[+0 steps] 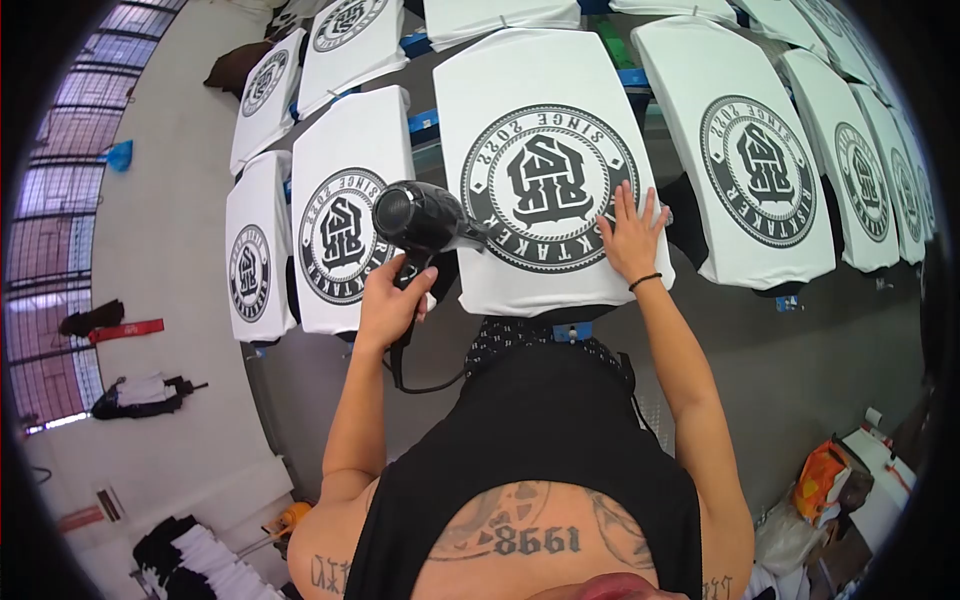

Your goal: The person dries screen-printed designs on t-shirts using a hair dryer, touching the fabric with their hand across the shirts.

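My left hand [390, 303] is wrapped round the handle of a black hair dryer [425, 215]. The dryer's nozzle points right, over the lower left of the round black print on a white T-shirt [510, 75]. That shirt is stretched over a board in front of me. On the right side of the print my right hand [634, 235] lies flat with its fingers stretched out, holding nothing. A dark cord [425, 389] hangs from the dryer's handle toward my waist.
More printed white shirts on boards stand to the left [350, 140] and right [690, 75], with further rows behind. Blue metal brackets [573, 332] show under the boards. At lower right, an orange bag [822, 480] lies by a white surface. Dark and white cloths [195, 560] are piled at lower left.
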A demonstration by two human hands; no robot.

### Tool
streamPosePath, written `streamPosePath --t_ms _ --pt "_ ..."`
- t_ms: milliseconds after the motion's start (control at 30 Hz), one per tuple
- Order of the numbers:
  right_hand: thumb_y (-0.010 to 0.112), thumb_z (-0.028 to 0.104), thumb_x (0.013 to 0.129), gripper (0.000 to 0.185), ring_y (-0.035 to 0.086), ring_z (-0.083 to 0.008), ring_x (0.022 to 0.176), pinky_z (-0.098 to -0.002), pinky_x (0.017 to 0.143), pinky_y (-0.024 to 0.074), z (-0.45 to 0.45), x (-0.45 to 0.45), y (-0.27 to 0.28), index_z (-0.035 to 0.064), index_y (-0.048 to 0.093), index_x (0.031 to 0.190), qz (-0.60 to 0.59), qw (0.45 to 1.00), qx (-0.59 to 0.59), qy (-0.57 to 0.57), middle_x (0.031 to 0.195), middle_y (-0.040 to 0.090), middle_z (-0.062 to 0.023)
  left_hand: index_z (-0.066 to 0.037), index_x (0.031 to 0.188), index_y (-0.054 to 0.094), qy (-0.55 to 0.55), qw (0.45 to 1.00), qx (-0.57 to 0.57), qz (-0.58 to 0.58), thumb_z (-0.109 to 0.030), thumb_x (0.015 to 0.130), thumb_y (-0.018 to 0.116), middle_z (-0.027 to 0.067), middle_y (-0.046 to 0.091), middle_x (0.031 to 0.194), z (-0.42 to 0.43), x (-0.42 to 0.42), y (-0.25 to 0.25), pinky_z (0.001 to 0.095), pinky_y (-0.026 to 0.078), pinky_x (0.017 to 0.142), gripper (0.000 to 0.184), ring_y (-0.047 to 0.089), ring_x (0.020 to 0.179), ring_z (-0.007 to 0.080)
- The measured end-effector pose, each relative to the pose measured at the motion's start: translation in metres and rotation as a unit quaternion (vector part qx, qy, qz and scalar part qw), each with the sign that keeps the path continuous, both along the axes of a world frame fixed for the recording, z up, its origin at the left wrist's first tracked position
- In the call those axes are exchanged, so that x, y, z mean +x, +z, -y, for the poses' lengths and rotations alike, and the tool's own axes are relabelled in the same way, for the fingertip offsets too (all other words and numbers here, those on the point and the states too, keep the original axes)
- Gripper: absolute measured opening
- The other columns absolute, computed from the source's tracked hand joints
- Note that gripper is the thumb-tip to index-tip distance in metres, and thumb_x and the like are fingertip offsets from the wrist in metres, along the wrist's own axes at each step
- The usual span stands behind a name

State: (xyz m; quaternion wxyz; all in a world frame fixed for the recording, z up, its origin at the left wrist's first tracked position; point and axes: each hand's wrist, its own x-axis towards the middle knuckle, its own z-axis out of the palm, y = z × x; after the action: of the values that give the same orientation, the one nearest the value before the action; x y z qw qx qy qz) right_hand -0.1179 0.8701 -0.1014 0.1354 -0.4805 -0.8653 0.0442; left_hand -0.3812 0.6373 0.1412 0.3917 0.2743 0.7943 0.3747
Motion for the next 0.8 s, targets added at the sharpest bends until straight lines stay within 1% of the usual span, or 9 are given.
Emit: streamPosePath --t_ms 33,100,167,233,267,333,433,467,800 --pt "0.046 0.053 0.1 0.069 0.013 -0.0435 0.151 -0.0707 0.115 0.0058 -0.001 0.0 0.0 0.007 0.04 0.152 -0.002 1.0 0.002 0.006 0.164 0.029 -0.0038 0.004 0.1 0.063 0.017 1.0 0.008 -0.024 -0.021 0.092 0.072 0.0016 0.06 0.064 -0.001 -0.005 -0.004 0.025 0.045 0.046 0.027 0.054 0.05 0.0077" --pt "0.046 0.052 0.1 0.069 0.013 -0.0435 0.151 -0.0704 0.115 0.0063 0.0 0.001 -0.001 0.0069 0.04 0.152 0.036 0.999 -0.016 0.002 0.164 0.028 -0.0037 0.003 0.095 0.062 0.039 0.999 0.012 -0.024 -0.02 0.092 0.072 0.0019 0.059 0.065 -0.007 -0.023 -0.012 0.0259 0.044 0.045 0.025 0.054 0.05 0.0086" --pt "0.046 0.051 0.101 0.068 0.013 -0.0437 0.151 -0.0698 0.116 0.0062 0.0 0.0 0.003 0.0071 0.039 0.152 0.038 0.999 -0.014 0.005 0.164 0.028 -0.0033 0.001 0.091 0.062 0.059 0.996 0.055 0.039 -0.018 0.091 0.073 0.0027 0.058 0.067 -0.019 -0.036 -0.014 0.0265 0.044 0.044 0.022 0.055 0.05 0.0096" --pt "0.046 0.05 0.101 0.068 0.013 -0.0436 0.151 -0.0696 0.116 0.0063 0.0 -0.001 0.005 0.0074 0.039 0.153 0.032 0.999 -0.003 0.006 0.164 0.028 -0.0033 0.0 0.089 0.062 0.073 0.994 0.077 0.037 -0.018 0.091 0.073 0.003 0.059 0.068 -0.035 -0.043 -0.016 0.0264 0.045 0.044 0.022 0.056 0.051 0.0097" --pt "0.046 0.049 0.101 0.067 0.013 -0.0431 0.151 -0.0692 0.116 0.0056 0.0 -0.001 0.006 0.0077 0.039 0.153 0.047 0.998 -0.032 0.002 0.164 0.028 -0.0033 0.0 0.089 0.062 0.072 0.994 0.078 0.036 -0.018 0.091 0.073 0.003 0.059 0.068 -0.044 -0.047 -0.017 0.0264 0.045 0.044 0.022 0.056 0.051 0.0097" --pt "0.046 0.049 0.101 0.067 0.012 -0.0429 0.151 -0.0689 0.116 0.0052 0.002 -0.003 0.007 0.0079 0.038 0.153 0.043 0.999 -0.028 -0.005 0.164 0.027 -0.0032 0.001 0.088 0.061 0.055 0.996 0.064 -0.003 -0.019 0.091 0.073 0.003 0.059 0.068 -0.062 -0.056 -0.019 0.0262 0.046 0.045 0.023 0.056 0.052 0.0099" --pt "0.046 0.049 0.101 0.067 0.011 -0.0428 0.152 -0.0683 0.117 0.0041 0.002 -0.003 0.009 0.0079 0.038 0.154 0.036 0.999 -0.023 -0.01 0.164 0.027 -0.0026 0.001 0.087 0.061 0.049 0.995 0.079 0.022 -0.02 0.091 0.073 0.0033 0.06 0.068 -0.083 -0.07 -0.016 0.0261 0.047 0.045 0.024 0.057 0.052 0.0101" --pt "0.046 0.049 0.101 0.067 0.011 -0.0429 0.152 -0.0683 0.117 0.0038 0.003 -0.003 0.009 0.0078 0.038 0.154 0.038 0.999 -0.027 -0.009 0.164 0.027 -0.0023 0.001 0.087 0.061 0.045 0.997 0.068 -0.003 -0.021 0.091 0.073 0.0035 0.06 0.068 -0.09 -0.072 -0.017 0.0263 0.047 0.045 0.025 0.057 0.052 0.0103" --pt "0.048 0.048 0.101 0.067 0.011 -0.0425 0.152 -0.0704 0.116 0.0038 0.006 -0.004 0.009 0.0076 0.037 0.154 0.031 0.998 -0.037 -0.041 0.164 0.028 -0.0012 0.002 0.09 0.062 0.0 0.998 0.069 -0.007 -0.022 0.091 0.072 0.0038 0.06 0.07 -0.155 -0.094 -0.019 0.0261 0.048 0.046 0.026 0.057 0.053 0.01"
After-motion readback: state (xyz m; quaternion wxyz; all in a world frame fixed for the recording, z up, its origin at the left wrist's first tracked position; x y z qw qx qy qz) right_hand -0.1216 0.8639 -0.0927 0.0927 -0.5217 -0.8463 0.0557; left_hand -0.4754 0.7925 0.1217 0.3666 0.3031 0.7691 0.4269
